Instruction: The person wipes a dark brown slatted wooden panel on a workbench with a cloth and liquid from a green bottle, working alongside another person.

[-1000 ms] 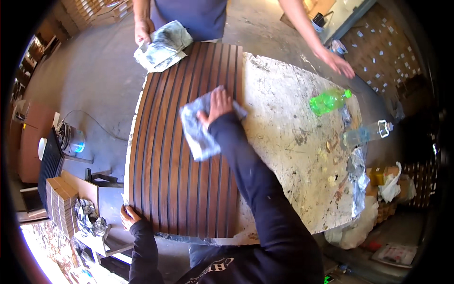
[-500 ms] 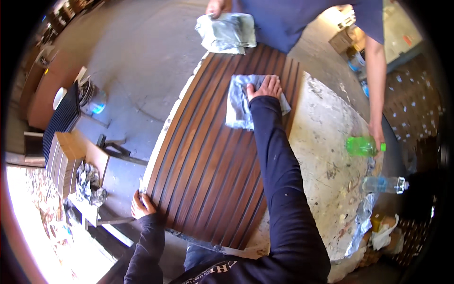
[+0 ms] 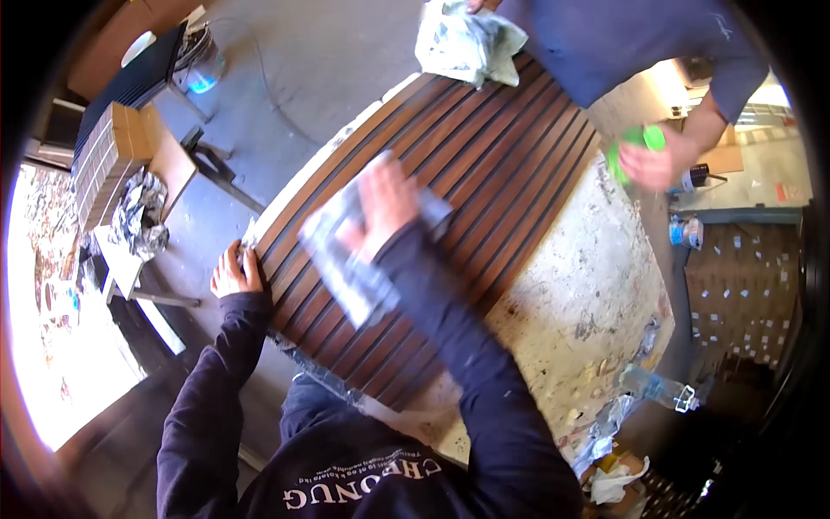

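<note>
The right hand (image 3: 385,203) lies flat, fingers spread, pressing a grey cloth (image 3: 359,251) down on the dark brown slatted wood panel (image 3: 484,182). The palm bears on the rag rather than gripping it, which suits a wiping stroke along the grooves; both hand and cloth are blurred. The cloth sits near the middle of the panel, a little toward the person's side, crumpled and trailing back under the wrist.

The left hand (image 3: 233,272) curls over the panel's near left edge, fingers clamped on the rim, seemingly to keep the board from sliding while the other hand pushes across it.

The panel rests slantwise on a pale, stained bench (image 3: 588,294), covering most of its left part and overhanging it there, so the ribs run away from the person.

At the far end a co-worker in a blue shirt stands over the panel. One of their hands is on a second crumpled cloth (image 3: 467,39) lying on the panel's far edge; the other hand (image 3: 653,164) holds a green bottle (image 3: 635,143) off the bench's right side.

A clear plastic bottle (image 3: 657,387) lies at the bench's near right corner beside crumpled plastic wrap (image 3: 605,432). To the left, on the concrete floor (image 3: 328,60), stands a stack of cardboard (image 3: 112,156).
</note>
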Tool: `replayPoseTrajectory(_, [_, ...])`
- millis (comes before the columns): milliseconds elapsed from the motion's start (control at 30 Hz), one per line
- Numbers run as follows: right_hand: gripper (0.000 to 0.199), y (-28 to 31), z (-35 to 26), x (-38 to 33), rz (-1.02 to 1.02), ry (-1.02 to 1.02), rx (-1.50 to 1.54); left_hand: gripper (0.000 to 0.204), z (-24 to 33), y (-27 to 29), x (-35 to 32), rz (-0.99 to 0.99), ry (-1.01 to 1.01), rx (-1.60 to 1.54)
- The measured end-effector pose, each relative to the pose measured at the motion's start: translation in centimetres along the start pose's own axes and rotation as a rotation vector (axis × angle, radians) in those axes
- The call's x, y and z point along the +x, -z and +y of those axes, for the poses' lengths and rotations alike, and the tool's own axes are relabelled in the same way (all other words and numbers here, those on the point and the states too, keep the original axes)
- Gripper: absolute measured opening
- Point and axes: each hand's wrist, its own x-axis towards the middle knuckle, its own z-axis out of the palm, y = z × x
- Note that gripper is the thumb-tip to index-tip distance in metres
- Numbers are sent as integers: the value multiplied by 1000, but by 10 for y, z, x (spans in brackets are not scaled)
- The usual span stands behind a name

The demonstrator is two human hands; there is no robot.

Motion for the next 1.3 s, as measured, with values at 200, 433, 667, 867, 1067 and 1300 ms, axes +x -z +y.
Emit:
replayPoseTrajectory(200, [85, 5, 147, 47, 457, -620, -274, 33, 6, -4, -3, 29, 120, -73])
replayPoseTrajectory(433, [78, -29, -41, 50, 178, -213, -193, 35, -4, -14, -3, 38, 105, -28])
replayPoseTrajectory(667, [81, 3, -108, -31, -282, 182, 83, 34, -10, -14, 2, 61, 183, -63])
replayPoseTrajectory(867, [81, -5, 63, 25, 271, -246, -238, 34, -1, -5, 0, 36, 163, -103])
replayPoseTrajectory(1067, [76, -21, 58, 71, 340, -580, -361, 35, -2, 8, 0, 7, 112, -153])
replayPoseTrajectory(1300, [79, -23, -102, -5, 56, -186, -207, 73, -66, 21, 9, -459, -82, -345])
